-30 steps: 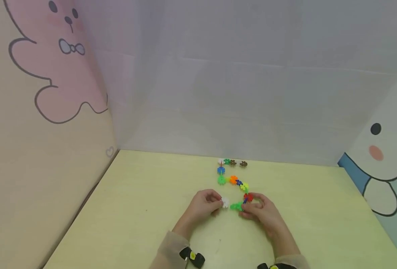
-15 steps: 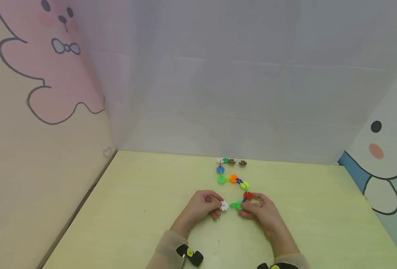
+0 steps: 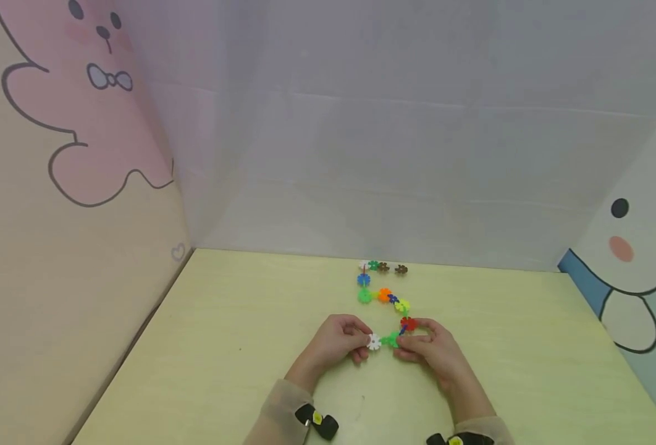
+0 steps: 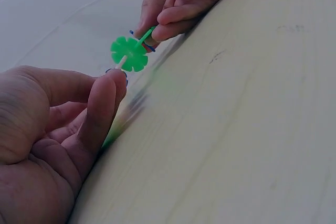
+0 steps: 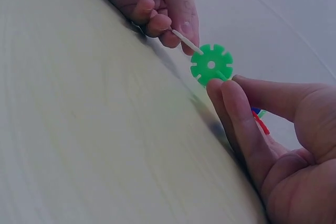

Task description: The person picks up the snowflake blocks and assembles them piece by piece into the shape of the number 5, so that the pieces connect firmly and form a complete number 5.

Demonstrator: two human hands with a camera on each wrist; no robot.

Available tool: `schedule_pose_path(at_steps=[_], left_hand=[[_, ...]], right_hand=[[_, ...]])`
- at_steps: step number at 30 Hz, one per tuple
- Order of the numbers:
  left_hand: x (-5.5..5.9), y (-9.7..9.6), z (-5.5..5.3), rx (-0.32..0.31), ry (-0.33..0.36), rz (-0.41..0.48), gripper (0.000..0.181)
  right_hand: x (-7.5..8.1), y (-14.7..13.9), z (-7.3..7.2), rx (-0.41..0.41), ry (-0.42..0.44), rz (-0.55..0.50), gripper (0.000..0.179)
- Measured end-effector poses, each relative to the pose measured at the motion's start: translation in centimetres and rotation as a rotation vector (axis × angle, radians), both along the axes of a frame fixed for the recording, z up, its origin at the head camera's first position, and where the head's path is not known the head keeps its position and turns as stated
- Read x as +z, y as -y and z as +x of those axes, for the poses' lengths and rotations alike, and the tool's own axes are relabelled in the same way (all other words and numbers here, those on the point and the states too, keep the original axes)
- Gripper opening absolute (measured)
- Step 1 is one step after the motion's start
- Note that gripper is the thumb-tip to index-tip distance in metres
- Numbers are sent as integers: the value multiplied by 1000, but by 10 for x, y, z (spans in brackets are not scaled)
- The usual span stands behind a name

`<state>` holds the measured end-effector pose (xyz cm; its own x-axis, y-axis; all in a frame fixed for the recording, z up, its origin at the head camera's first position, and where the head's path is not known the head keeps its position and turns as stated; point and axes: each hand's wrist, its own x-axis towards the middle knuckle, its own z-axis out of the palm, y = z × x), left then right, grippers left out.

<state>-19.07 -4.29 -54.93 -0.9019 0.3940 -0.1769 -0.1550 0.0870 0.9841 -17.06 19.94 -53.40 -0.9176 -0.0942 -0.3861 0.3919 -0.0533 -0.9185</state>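
My left hand (image 3: 336, 340) pinches a white snowflake disc (image 3: 374, 342) between thumb and fingers. That disc's edge meets a slotted green snowflake disc (image 5: 211, 65), seen flat-on in both wrist views. With thumb and fingers, my right hand (image 3: 439, 355) pinches another green disc (image 5: 222, 75), turned edge-on and joined to the first. From there a chain of linked discs runs away from me: a red disc (image 3: 408, 324) by the right fingertips, a yellow one (image 3: 402, 306), an orange one (image 3: 385, 295), a light green one (image 3: 364, 296) and a blue one (image 3: 364, 280). Fingers hide part of the joints.
At the table's back edge the chain turns right, through a dark green disc (image 3: 374, 265) to brown discs (image 3: 401, 270). A pale curtain (image 3: 328, 185) stands behind the wooden table (image 3: 222, 321). Printed panels flank both sides.
The white disc has moved right, closing the gap to the green disc until their edges meet. It also turned flatter toward the head camera. My right hand has stayed nearly still.
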Motion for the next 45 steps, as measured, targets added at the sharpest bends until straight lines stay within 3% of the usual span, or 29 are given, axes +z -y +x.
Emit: schedule_pose_path(at_steps=[7,16,27,34,39,45], left_hand=[[-1,-3,1,69,11,61,12],[-4,-9,2,121,27,63,8],[-2,-7,2,93,79,110,6],[-2,-9,3,81,81,86,5],[-1,0,4,27,75,21,9],[2,18,0,-57,70,-25,11]], right_hand=[[1,4,0,-19,10,15,77],[1,5,1,-36,31,10,79],[0,2,0,46,17,1,78],[1,0,0,58,27,28,80],[3,-2,1,104,52,54,79],[5,-6,3,182,12,20,64]])
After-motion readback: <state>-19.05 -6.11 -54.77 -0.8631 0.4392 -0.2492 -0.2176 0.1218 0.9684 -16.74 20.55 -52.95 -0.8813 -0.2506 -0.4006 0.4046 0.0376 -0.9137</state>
